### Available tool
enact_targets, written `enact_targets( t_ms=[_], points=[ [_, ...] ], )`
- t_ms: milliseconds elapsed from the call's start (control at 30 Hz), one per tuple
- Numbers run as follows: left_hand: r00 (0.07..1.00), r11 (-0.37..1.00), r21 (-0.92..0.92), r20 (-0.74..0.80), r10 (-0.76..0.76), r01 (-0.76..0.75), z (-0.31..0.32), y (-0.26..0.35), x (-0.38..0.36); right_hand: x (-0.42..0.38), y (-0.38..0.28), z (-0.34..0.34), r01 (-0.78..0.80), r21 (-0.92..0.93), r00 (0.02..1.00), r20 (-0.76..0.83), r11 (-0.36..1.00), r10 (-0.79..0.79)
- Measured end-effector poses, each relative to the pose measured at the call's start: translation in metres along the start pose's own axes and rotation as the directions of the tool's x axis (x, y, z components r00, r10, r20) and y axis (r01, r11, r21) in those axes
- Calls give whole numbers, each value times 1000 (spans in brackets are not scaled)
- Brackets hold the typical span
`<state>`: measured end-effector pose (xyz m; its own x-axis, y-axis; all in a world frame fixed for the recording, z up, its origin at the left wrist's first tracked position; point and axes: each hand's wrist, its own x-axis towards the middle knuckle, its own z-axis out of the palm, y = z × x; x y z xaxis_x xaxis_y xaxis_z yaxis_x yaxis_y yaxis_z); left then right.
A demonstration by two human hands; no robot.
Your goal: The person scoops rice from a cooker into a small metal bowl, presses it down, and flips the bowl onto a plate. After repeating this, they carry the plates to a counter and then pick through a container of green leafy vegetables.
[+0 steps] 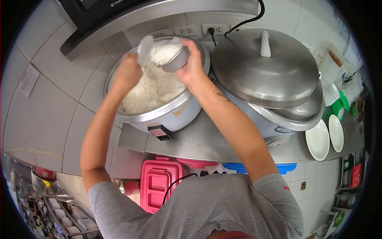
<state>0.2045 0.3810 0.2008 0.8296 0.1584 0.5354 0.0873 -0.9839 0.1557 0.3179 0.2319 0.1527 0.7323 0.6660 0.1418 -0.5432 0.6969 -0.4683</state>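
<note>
My left hand (128, 72) is closed around the handle of a pale rice paddle (145, 48), whose blade points up beside the bowl. In my right hand (191, 65) is a small metal bowl (178, 60), tilted toward the paddle and heaped with white rice (165, 51). Both hands are above a large open rice cooker (159, 118), which holds a lot of cooked rice (149, 92). The paddle's handle is mostly hidden in my fist.
To the right stands a second large cooker (266, 119) with a big metal lid (258, 75) on top. Two white oval plates (317, 140) lie at the counter's (199, 139) right end. Below is a pink lidded box (159, 175). A metal shelf (171, 12) overhangs the back.
</note>
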Motion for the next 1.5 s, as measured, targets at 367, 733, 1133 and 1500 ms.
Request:
enact_targets(
  t_ms=[367,733,1133,1500],
  points=[
    [998,985,170,57,1,-11,10,-6,33,22,-13,-12,165,-118,983,-65,979,-174],
    [867,811,403,439,235,-424,92,-21,26,-5,-20,-5,91,-11,986,-140,996,-91],
    [667,999,23,744,-37,29,25,-29,-24,-11,-28,-11,171,78,985,1,982,-172],
    [705,661,-420,669,-238,622,-28,-33,0,-12,-14,-12,119,-5,988,-97,993,-119]
  ],
)
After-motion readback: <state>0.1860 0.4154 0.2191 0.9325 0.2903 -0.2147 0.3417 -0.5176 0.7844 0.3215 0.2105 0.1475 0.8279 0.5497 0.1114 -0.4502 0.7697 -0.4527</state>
